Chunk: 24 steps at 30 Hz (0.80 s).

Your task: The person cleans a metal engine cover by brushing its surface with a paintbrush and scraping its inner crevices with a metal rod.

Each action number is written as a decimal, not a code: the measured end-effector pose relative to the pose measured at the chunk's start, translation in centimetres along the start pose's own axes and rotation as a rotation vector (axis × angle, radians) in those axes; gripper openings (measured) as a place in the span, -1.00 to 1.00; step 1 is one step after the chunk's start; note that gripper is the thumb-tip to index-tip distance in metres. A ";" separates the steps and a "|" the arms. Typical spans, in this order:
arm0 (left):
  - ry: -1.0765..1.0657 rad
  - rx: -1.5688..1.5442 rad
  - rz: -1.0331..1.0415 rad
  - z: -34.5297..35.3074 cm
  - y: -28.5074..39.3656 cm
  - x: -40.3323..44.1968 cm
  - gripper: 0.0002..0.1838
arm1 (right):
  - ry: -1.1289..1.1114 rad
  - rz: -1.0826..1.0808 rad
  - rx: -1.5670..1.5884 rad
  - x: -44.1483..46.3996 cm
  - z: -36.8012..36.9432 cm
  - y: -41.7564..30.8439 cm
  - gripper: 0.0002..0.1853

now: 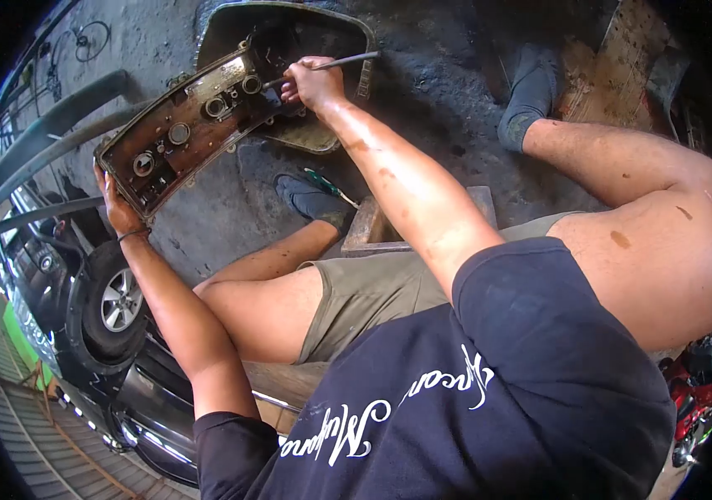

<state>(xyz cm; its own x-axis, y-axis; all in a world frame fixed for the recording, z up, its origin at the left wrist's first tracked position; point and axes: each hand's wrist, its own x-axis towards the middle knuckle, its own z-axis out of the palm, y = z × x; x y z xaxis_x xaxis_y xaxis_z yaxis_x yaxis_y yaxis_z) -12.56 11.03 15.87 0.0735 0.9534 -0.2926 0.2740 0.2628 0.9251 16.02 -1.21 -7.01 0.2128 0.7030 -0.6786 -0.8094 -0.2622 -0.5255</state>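
An oily engine valve cover point(197, 115), its round openings facing up, is tilted over the near left part of a dark pan point(335, 142) on the floor. My left hand point(120, 207) grips the lower left end of the cover, fingers partly hidden behind its edge. My right hand point(316, 82) is closed around a thin grey rod-like tool point(356, 59). The tool's far end reaches the right end of the cover, near a round opening; its tip is too small to make out. Dark wet stains mark my right forearm.
A green-handled tool point(328, 185) lies by my foot, near a wooden box point(362, 227) between my legs. A vehicle wheel point(118, 300) stands at left, below curved dark bars point(56, 150). A brown board point(614, 71) lies on the stained floor at upper right.
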 end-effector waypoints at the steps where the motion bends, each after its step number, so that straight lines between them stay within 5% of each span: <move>1: 0.016 0.000 -0.009 -0.3 0.0 0.0 -0.33 | 0.002 -0.050 0.006 -0.1 0.1 -0.4 -0.86; 4: 0.025 0.050 -0.008 -1.3 -0.5 -0.3 -0.33 | 0.023 -0.121 0.176 1.6 0.5 0.6 -0.85; 8: 0.035 0.087 0.022 -0.4 0.0 0.0 -0.35 | 0.040 0.030 -0.020 1.1 -0.3 0.0 -0.86; 15: 0.045 0.044 -0.012 -0.2 0.2 0.0 -0.35 | 0.031 -0.094 -0.165 1.1 -0.8 0.4 -0.80; 18: 0.066 0.024 -0.044 0.2 0.5 -0.7 -0.35 | 0.011 -0.122 0.102 0.6 0.9 0.8 -0.80; 22: 0.070 0.120 0.026 0.3 0.5 -0.4 -0.36 | 0.005 -0.169 -0.412 1.1 -0.3 1.3 -0.85; 24: 0.051 0.048 0.013 0.5 0.1 -0.5 -0.36 | -0.035 -0.198 0.015 0.6 -0.1 1.1 -0.83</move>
<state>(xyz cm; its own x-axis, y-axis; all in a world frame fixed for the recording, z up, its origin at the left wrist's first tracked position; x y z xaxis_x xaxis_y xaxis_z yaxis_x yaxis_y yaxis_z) -12.06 10.48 16.04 0.0283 0.9633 -0.2669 0.3188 0.2443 0.9158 15.30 -1.14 -8.03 0.3493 0.7625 -0.5445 -0.7617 -0.1074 -0.6390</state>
